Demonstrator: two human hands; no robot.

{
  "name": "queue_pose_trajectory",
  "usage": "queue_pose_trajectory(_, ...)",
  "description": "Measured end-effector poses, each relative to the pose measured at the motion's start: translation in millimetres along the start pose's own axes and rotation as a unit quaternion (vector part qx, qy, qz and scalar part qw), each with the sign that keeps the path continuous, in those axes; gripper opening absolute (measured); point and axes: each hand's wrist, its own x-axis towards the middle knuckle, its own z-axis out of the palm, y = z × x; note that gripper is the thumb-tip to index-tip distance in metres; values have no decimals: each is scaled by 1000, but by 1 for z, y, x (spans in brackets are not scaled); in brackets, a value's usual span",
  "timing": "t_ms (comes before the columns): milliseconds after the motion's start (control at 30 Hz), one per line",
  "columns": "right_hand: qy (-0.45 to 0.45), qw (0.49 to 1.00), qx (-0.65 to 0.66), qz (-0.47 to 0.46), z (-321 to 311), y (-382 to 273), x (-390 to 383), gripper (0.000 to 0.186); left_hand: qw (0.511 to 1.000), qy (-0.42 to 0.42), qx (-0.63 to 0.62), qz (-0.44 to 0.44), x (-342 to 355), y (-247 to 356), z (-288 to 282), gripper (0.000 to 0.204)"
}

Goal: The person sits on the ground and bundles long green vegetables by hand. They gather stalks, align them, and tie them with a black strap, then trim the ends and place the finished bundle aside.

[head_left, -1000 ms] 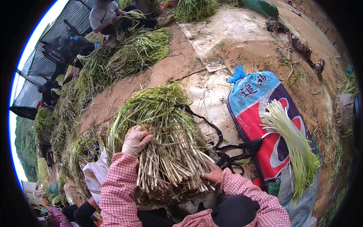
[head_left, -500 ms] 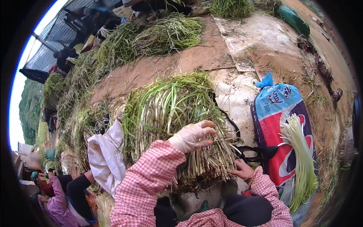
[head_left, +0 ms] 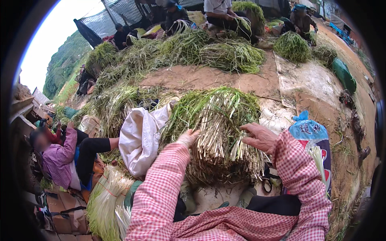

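A heaped pile of scallion-like stalks (head_left: pixel 217 124) lies in front of me, green tops at the far side and pale root ends toward me. My left hand (head_left: pixel 187 138), in a pale glove, rests at the pile's left side with its fingers stretched toward the stalks. At the right side, my bare right hand (head_left: pixel 260 137) is open, thumb and fingers apart, close against the stalks. Neither hand has a bunch in its grip. Part of the left hand's fingers is hard to make out.
A white sack (head_left: pixel 141 138) lies left of the pile. Cleaned pale stalks (head_left: pixel 318 158) rest on a blue, red and purple bag (head_left: pixel 307 129) at right. Bundled pale stalks (head_left: pixel 105 201) stand lower left, near a seated person (head_left: pixel 60 160). More people sit beyond further green heaps (head_left: pixel 233 55).
The view has tilted up, bringing more people into sight. My left hand has moved from atop the pile to its left side; my right hand has risen from the lower right edge.
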Motion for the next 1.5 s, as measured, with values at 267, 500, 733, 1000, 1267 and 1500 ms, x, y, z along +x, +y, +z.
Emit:
queue_pose_trajectory(267, 57, 970, -45, 233, 43, -20, 40, 88, 971, 15, -70, 228, -113, 62, 90, 60)
queue_pose_trajectory(500, 159, 952, -71, 253, 121, -2, 49, 86, 793, -106, -600, 2, -53, -10, 51, 24)
queue_pose_trajectory(733, 343, 904, 41, 252, 161, 38, 69, 79, 937, 266, -192, -117, 101, -225, 24, 50)
queue_pose_trajectory(1000, 401, 893, -7, 203, 175, 58, 69, 74, 976, 88, 89, -179, 131, -232, -1, 106)
queue_pose_trajectory(1267, 396, 894, -10, 209, 178, 59, 74, 72, 975, 29, -133, -176, 151, -257, 22, 56)
queue_pose_trajectory(1500, 415, 882, -8, 225, 179, 62, 70, 71, 990, 71, 55, -112, 129, -218, 22, 74)
